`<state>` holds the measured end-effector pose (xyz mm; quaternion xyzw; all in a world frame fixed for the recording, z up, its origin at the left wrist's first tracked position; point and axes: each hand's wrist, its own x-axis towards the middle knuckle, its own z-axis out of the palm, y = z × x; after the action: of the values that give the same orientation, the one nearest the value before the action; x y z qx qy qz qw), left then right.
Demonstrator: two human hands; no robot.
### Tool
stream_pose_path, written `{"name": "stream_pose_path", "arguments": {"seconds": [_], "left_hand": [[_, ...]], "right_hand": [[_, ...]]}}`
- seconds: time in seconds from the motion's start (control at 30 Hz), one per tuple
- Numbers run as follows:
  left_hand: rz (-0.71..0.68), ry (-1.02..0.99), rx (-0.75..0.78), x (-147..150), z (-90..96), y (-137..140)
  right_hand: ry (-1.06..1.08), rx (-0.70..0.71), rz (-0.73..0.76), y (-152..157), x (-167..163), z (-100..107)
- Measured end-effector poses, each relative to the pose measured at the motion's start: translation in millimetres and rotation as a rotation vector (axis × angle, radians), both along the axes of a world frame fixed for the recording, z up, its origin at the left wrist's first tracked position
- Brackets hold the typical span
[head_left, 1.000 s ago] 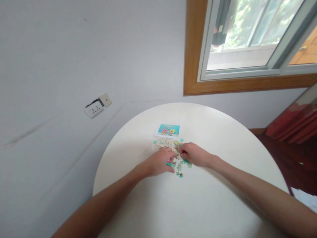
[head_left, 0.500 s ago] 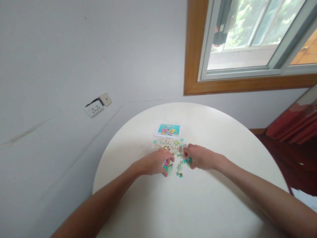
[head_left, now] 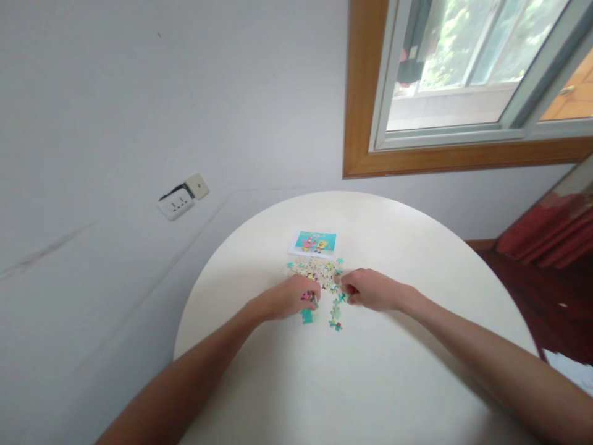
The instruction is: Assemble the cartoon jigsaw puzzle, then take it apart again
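Observation:
My left hand (head_left: 293, 296) is closed, its thumb and fingers pinching a small puzzle piece (head_left: 315, 300) with a pale edge, tilted up. Pink bits show beneath these fingers, and a teal joined section (head_left: 307, 316) lies just below them. Across from it, my right hand (head_left: 370, 288) has its fingers curled together on a teal puzzle piece (head_left: 343, 298), partly covered by the fingertips. Between the hands runs a short column of linked pale green pieces (head_left: 336, 308), ending in a piece with brown and yellow (head_left: 336, 325).
A heap of loose puzzle pieces (head_left: 315, 269), many pale side up, lies beyond my hands. Behind it is a picture card (head_left: 316, 243) with cartoon figures. All rest on a round white table (head_left: 296, 383) against the wall, below a wood-framed window (head_left: 356, 111).
My left hand has closed from a wider grasp and drawn slightly up, uncovering the teal section. My right hand has shifted slightly left and up, its fingers closer to the teal piece.

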<state>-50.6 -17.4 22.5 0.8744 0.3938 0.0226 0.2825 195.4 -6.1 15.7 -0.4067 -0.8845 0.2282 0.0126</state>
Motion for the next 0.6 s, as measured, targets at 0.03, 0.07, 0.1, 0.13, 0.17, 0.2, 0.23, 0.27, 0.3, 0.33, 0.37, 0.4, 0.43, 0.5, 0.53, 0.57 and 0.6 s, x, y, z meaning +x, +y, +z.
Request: {"name": "stream_pose_path", "arguments": {"seconds": [0.03,0.07,0.1,0.13,0.17,0.2,0.23,0.27,0.3,0.33,0.37,0.4,0.43,0.5,0.53,0.57,0.6], "left_hand": [[0.016,-0.025,0.013,-1,-1.1,2],[0.036,-0.052,0.018,-2,-2.1,5],[0.062,-0.08,0.013,-3,-3.0,7],[0.097,-0.111,-0.004,-3,-3.7,9],[0.141,-0.143,-0.032,-4,-4.4,10],[0.19,-0.174,-0.065,-4,-5.2,12],[0.237,-0.199,-0.092,-4,-6.1,13],[0.275,-0.221,-0.107,-4,-7.3,14],[0.302,-0.242,-0.112,-3,-8.9,15],[0.321,-0.268,-0.113,-3,-10.8,15],[0.329,-0.297,-0.114,-2,-13.0,16],[0.33,-0.329,-0.117,-2,-15.4,17],[0.332,-0.361,-0.118,-2,-17.9,18],[0.351,-0.396,-0.086,-1,-22.6,19],[0.365,-0.394,-0.052,-1,-24.5,21],[0.379,-0.384,-0.013,-2,-26.0,22],[0.39,-0.37,0.024,-2,-26.9,23]], "right_hand": [[0.028,0.007,-0.012,1,-1,0],[0.067,0.011,-0.024,3,-2,-1],[0.114,0.013,-0.038,4,-3,-2],[0.168,0.009,-0.052,7,-4,-3],[0.226,0.002,-0.067,9,-5,-5],[0.28,-0.004,-0.086,11,-6,-8],[0.328,-0.011,-0.103,14,-7,-11],[0.37,-0.018,-0.12,16,-8,-15],[0.408,-0.027,-0.141,18,-9,-19],[0.443,-0.034,-0.17,20,-11,-23],[0.472,-0.04,-0.205,21,-12,-27],[0.496,-0.045,-0.24,22,-14,-30],[0.516,-0.048,-0.273,23,-15,-33],[0.544,-0.043,-0.32,24,-17,-35],[0.561,-0.042,-0.336,25,-18,-35],[0.583,-0.045,-0.351,25,-18,-35],[0.609,-0.057,-0.367,24,-19,-34]]}}
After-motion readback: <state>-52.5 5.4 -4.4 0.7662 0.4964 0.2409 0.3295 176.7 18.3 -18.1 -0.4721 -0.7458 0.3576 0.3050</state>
